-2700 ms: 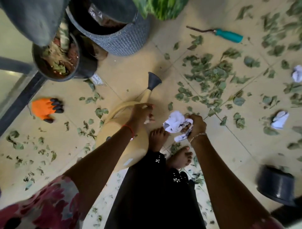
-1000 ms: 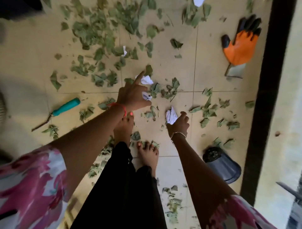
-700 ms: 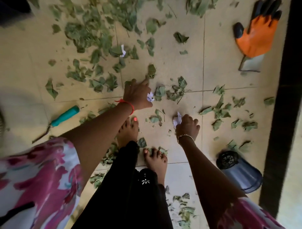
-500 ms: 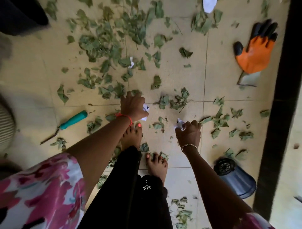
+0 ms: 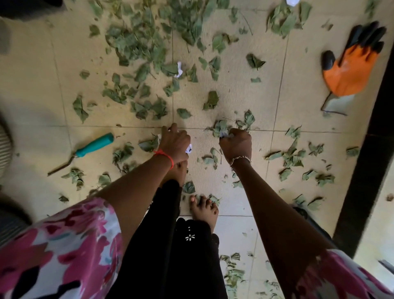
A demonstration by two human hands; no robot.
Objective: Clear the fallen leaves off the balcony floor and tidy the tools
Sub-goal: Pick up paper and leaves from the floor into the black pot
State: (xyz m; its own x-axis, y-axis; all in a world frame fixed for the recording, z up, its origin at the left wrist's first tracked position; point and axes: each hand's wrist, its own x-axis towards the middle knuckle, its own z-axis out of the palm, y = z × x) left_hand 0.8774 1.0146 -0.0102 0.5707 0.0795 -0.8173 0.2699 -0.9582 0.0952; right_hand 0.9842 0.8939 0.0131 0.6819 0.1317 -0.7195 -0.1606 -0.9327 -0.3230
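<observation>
Both fists low on the tiles, the right one newly at a leaf clump.

My right hand (image 5: 235, 146) curls tight on white paper and has moved forward since half a second ago, so its knuckles now meet the leaf clump (image 5: 245, 122) on the tile joint. My left hand (image 5: 175, 145) still grips a paper scrap (image 5: 189, 148). Most leaves (image 5: 145, 42) lie scattered beyond. The teal-handled tool (image 5: 94, 145) and orange glove (image 5: 351, 68) lie untouched, so I judge the clearing barely begun.

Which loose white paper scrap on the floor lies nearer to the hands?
The small crumpled scrap among the leaves beyond the left hand; the other scrap sits at the picture's top edge.
</observation>
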